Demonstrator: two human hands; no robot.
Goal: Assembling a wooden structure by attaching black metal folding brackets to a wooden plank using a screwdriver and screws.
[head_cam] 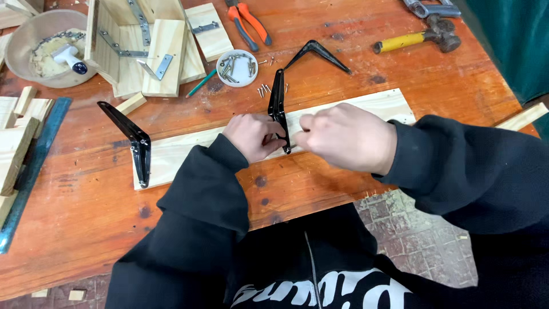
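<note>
Beside bracket, loose screws

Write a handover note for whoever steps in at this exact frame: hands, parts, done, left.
Left hand and right hand both pinch the black metal shelf bracket standing mid-way on the pale wooden plank.
A second black bracket already sits at the plank's left end; a third lies loose behind.
Screws fill the small white dish; a few lie beside it.
Whether any screws are driven: cannot tell.
</note>
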